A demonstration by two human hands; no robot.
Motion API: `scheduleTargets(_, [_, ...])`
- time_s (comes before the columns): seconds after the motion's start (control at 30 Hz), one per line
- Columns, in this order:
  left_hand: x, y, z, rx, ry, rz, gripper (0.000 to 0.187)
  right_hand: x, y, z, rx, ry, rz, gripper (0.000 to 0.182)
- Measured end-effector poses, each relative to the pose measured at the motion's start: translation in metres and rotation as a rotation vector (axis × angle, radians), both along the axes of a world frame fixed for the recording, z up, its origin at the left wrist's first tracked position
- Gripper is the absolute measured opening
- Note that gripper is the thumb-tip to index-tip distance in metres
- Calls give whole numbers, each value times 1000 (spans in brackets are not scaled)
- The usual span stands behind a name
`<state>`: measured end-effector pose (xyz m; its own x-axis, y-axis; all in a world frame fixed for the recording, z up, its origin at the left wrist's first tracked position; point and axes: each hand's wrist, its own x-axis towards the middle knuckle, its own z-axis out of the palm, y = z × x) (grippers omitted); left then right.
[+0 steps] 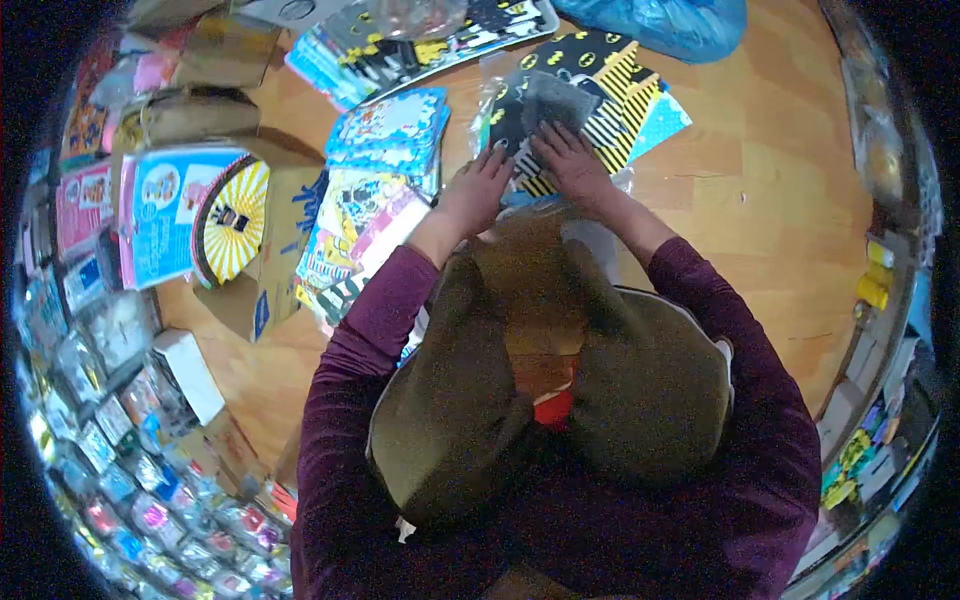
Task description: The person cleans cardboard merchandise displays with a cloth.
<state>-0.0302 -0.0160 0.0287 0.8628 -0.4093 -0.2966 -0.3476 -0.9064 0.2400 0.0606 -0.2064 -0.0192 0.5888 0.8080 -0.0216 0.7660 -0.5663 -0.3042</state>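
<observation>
Black and yellow bat-patterned printed sheets [625, 90] lie fanned out on the floor in front of my knees, partly in clear plastic [487, 92]. A dark grey translucent piece [560, 97] rests on top of them. My right hand [573, 165] lies on the sheets at the lower edge of this piece, its fingers stretched out. At the near left edge of the plastic is my left hand [478, 195], also with fingers extended. What lies under both palms is hidden. Left of my left hand is a stack of light blue printed cards [385, 130].
Assorted printed party papers [350, 225] spread below the blue cards. Behind stand a filled tray [425, 55] and a blue plastic bag [665, 22]. An open cardboard box [285, 215] holds a yellow striped round item [235, 222]. Packed shelves [150, 500] line both sides of the wooden floor [750, 250].
</observation>
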Motion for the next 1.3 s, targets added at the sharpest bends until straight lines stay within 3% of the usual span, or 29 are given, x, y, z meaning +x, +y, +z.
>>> scheduleTargets(0.07, [2, -5, -13, 136, 58, 31, 71, 1, -7, -3, 22, 35, 37, 56])
scheduleTargets(0.13, [-6, -16, -15, 122, 142, 37, 65, 3, -15, -4, -9, 19, 32, 54])
scheduleTargets(0.2, [-21, -26, -26, 323, -61, -85, 60, 1, -26, -4, 34, -2, 45, 48])
scheduleTargets(0.27, [-27, -25, -31, 321, -81, -130, 56, -3, -37, -10, 73, -13, 69, 45])
scheduleTargets(0.33, [-28, -24, -16, 154, 2, -115, 61, -11, -39, -19, 88, 54, 65, 41])
scheduleTargets(0.4, [-30, -25, -17, 247, 0, -156, 58, -22, -29, -25, 163, 111, 24, 39])
scheduleTargets(0.5, [-30, -27, -16, 382, 101, -209, 56, -36, -8, -26, 171, 40, 321, 46])
scheduleTargets(0.53, [-30, -27, -15, 425, 202, -220, 56, -35, -7, -23, 169, 40, 317, 46])
scheduleTargets(0.67, [-32, -21, -27, 299, 119, -174, 53, -12, -10, -15, 73, -41, 357, 55])
scheduleTargets(0.77, [-33, -16, -36, 279, 6, -170, 53, 10, -10, -15, -90, -203, 142, 52])
scheduleTargets(0.83, [-36, -12, -37, 151, -115, -125, 45, 43, -23, -24, -3, -19, -133, 48])
scheduleTargets(0.9, [-38, -10, -29, 104, -78, -89, 45, 72, -44, -23, 103, -272, -195, 47])
scheduleTargets(0.97, [-39, -7, -28, 59, -55, -45, 44, 113, -73, -44, -13, -265, -349, 46])
scheduleTargets(1.0, [-41, -6, -33, 76, -63, -74, 47, 135, -90, -59, -145, -24, -510, 42])
scheduleTargets(1.03, [-41, -4, -35, 94, -70, -102, 50, 144, -96, -40, -149, 45, -662, 38])
scheduleTargets(1.07, [-40, -2, -38, 90, -77, -87, 50, 151, -96, -26, -151, 35, -648, 38])
scheduleTargets(1.13, [-41, -3, -42, 11, -47, -33, 49, 135, -85, 24, 275, -30, -925, 35])
scheduleTargets(1.17, [-41, -3, -41, 2, -45, -20, 49, 123, -75, 29, 265, -30, -911, 35])
scheduleTargets(1.23, [-44, -5, -34, -31, -58, 11, 48, 87, -52, 35, 553, -311, -458, 33])
scheduleTargets(1.27, [-47, -6, -35, -36, -52, 8, 48, 59, -31, 36, 566, -118, -395, 30])
scheduleTargets(1.3, [-46, -7, -37, 2, -111, -10, 45, 40, -21, 22, 302, -6, -167, 29])
